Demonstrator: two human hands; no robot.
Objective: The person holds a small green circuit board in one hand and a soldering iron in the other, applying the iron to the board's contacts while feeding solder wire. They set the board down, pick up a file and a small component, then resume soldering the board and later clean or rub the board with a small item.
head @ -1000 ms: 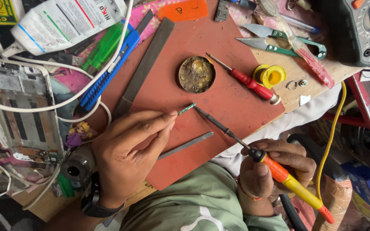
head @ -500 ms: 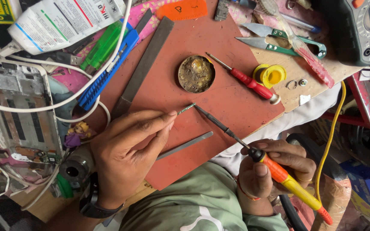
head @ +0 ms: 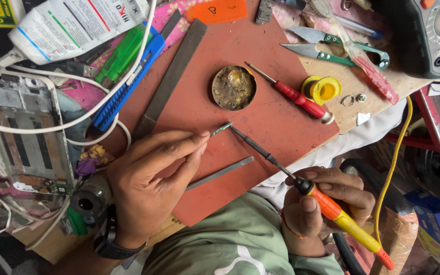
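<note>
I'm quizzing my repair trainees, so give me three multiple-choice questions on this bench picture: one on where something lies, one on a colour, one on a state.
1. Where does the round metal tin of flux lie?
A. on the reddish-brown mat
B. on the disassembled phone frame
C. in the person's lap

2. What colour is the handle of the small screwdriver beside the tin?
A. green
B. red
C. black

3. What is the right hand doing?
A. resting open
B. gripping the orange-and-yellow soldering iron
C. holding scissors

Answers: 1 A, the tin sits on the mat; 2 B, its grip is red; 3 B, fingers wrap the iron while the left hand pinches a thin green wire at its tip.
</note>
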